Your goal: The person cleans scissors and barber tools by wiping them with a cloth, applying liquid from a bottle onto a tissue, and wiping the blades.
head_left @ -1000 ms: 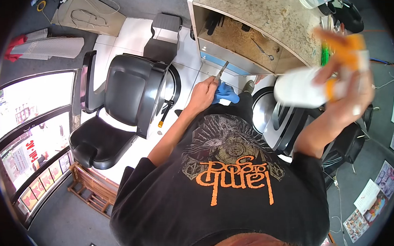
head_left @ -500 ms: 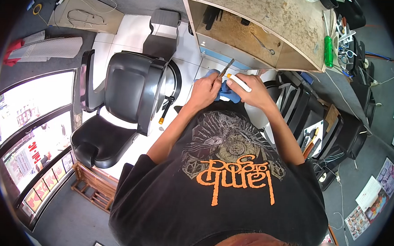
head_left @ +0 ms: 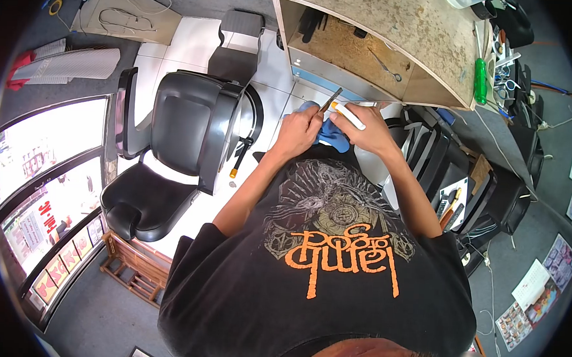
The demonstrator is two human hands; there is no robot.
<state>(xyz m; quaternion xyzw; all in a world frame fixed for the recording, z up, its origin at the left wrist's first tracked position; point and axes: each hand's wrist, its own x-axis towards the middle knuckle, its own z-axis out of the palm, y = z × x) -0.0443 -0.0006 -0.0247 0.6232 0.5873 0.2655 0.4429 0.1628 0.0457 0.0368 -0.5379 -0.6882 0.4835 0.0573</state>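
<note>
My left hand [head_left: 299, 131] is closed round a slim dark metal tool [head_left: 331, 99] whose blade points up and away; I cannot tell if it is a pair of scissors or a razor. A crumpled blue cloth [head_left: 332, 136] is bunched beneath and between both hands, also showing behind the left fingers. In my right hand [head_left: 370, 131] is a white tube [head_left: 350, 115] with a yellow-orange tip, gripped by thumb and fingers. Its tip sits right beside the metal blade. Whether they touch is unclear.
A black barber chair [head_left: 185, 126] stands to the left. Ahead is a worn wooden cabinet [head_left: 395, 17] with scissors [head_left: 385, 65] on its shelf. A green-handled screwdriver [head_left: 480, 82] and other tools hang at its right edge. Black trolley-like gear [head_left: 453, 160] is at the right.
The metal blade and the white tube's tip have shifted very slightly. Both hands keep their grip, and the view has moved a little.
</note>
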